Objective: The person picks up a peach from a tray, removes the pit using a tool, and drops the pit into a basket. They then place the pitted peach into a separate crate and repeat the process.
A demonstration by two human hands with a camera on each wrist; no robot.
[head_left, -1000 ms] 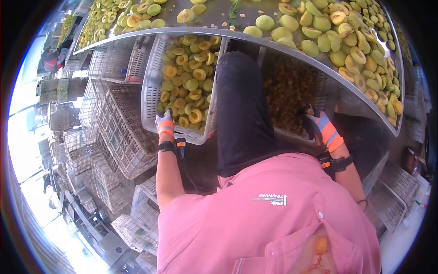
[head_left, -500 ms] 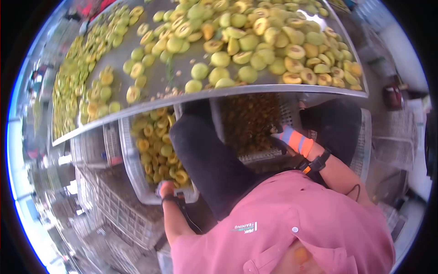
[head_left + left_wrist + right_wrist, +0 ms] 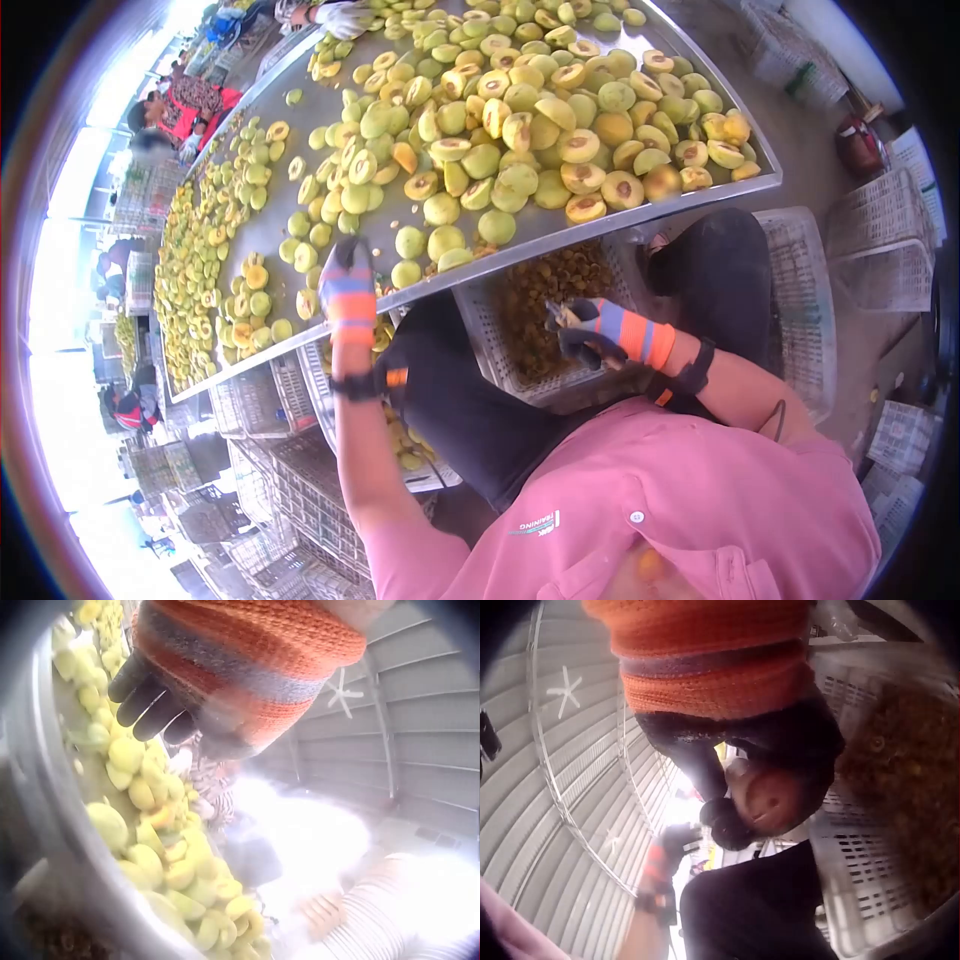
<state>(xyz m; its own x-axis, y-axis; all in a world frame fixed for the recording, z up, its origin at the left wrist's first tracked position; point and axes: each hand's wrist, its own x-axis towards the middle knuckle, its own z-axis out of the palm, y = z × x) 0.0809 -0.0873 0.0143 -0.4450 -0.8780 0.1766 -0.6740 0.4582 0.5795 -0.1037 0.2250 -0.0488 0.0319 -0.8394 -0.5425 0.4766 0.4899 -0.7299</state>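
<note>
My left hand (image 3: 348,285), in a striped glove with dark fingers, is over the near edge of the metal table (image 3: 600,222), beside green fruit halves (image 3: 408,242). In the left wrist view the fingers of this hand (image 3: 225,682) are extended and hold nothing. Over a crate (image 3: 480,345) of brown bits (image 3: 540,345), my right hand (image 3: 615,335) grips a small object (image 3: 567,316). The right wrist view shows the object's rounded brown end (image 3: 769,801) between the curled fingers and thumb of that hand (image 3: 742,742); what it is cannot be told.
Many halved fruits (image 3: 580,145) lie heaped on the table. A crate of fruit halves (image 3: 420,450) stands partly hidden under the table's edge, left of my knee (image 3: 430,350). White crates (image 3: 800,310) are on the right; other people (image 3: 190,105) are across the table.
My left hand has gone from the rim of the fruit crate up to the table's edge. My right hand stays over the brown bits. The head view has turned, with more of the table showing.
</note>
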